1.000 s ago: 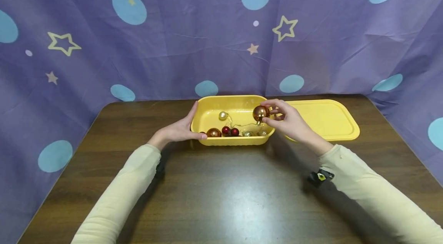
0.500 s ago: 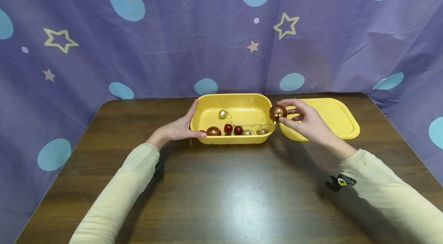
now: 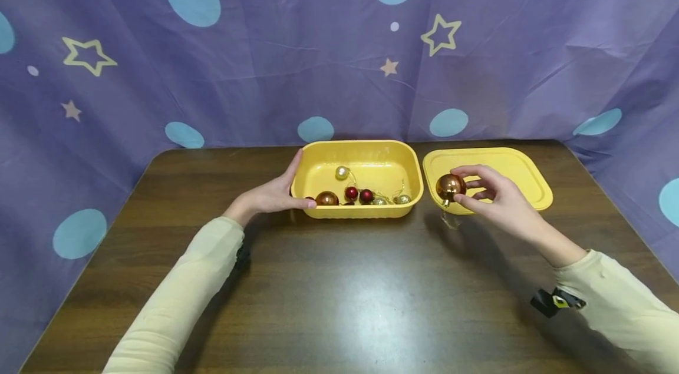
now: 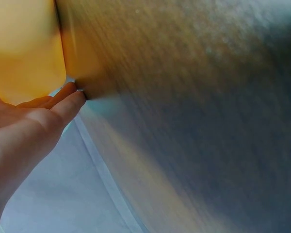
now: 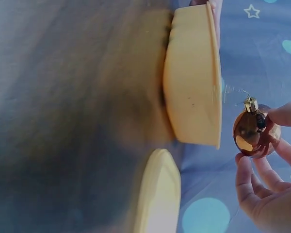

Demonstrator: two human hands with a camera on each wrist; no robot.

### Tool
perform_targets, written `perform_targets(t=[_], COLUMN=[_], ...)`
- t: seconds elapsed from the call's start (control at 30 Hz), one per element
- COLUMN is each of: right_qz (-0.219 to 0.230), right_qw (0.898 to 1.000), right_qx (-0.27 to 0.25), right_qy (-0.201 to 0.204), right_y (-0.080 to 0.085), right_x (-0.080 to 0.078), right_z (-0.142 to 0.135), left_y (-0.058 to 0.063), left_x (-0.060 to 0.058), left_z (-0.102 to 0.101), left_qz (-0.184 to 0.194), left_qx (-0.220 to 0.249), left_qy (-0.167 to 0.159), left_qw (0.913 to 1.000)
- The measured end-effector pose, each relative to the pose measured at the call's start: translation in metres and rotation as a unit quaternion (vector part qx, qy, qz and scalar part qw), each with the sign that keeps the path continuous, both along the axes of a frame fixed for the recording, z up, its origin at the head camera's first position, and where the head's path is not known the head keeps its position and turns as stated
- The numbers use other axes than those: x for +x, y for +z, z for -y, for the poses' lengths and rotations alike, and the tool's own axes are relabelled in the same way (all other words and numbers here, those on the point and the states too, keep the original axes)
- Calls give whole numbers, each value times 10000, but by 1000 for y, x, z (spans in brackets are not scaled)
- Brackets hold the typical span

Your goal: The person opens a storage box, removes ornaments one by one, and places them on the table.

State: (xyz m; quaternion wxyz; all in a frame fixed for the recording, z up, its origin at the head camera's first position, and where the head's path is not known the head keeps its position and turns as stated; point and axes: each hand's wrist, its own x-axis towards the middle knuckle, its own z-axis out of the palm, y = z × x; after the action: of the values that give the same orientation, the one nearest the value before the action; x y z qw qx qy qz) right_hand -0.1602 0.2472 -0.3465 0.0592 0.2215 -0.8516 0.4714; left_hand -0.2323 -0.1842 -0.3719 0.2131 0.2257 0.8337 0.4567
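Note:
Over the near left part of a yellow lid (image 3: 493, 156), my right hand (image 3: 501, 200) pinches a shiny copper-coloured Christmas bauble (image 3: 449, 187) between thumb and fingertips. A thin gold thread dangles from the bauble's gold cap (image 5: 250, 104). My left hand (image 3: 270, 194) grips the left end of a yellow plastic box (image 3: 361, 212), its thumb over the near rim; in the left wrist view its fingers (image 4: 68, 104) lie along the box wall. Inside the box are another copper bauble (image 3: 326, 198), dark red baubles (image 3: 366, 196), a pearly gold bauble (image 3: 342, 172) and small glittery gold baubles (image 3: 402, 199).
The box and lid lie side by side near the back of a dark wooden table (image 3: 339, 291). Behind the table hangs a purple curtain (image 3: 318, 56) with stars and blue ovals.
My right hand has carried the copper bauble out of the box, rightward past its rim to over the lid. My left hand keeps its hold on the box.

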Motion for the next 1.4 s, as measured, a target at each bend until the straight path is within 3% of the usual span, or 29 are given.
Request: perform_targets(t=[0.43,0.73,1.07,1.4], right_qz=[270,285,160,39], right_qw=[9996,9977,9959,9963], right_qx=[-46,422,678,547], right_qy=[112,440,581,666], right_y=[-28,-46,-52,-52], right_x=[6,-1,-9,-15], right_z=[3,9,11,16], left_y=[-2,-1,0,0], left_x=[-2,-2,-3,-2], left_z=[0,0,1,0], left_qz=[116,79,74,48], left_qx=[3,-74,-140,-60], left_qy=[31,68,30,21], left_qw=[9999,9999,9999,10000])
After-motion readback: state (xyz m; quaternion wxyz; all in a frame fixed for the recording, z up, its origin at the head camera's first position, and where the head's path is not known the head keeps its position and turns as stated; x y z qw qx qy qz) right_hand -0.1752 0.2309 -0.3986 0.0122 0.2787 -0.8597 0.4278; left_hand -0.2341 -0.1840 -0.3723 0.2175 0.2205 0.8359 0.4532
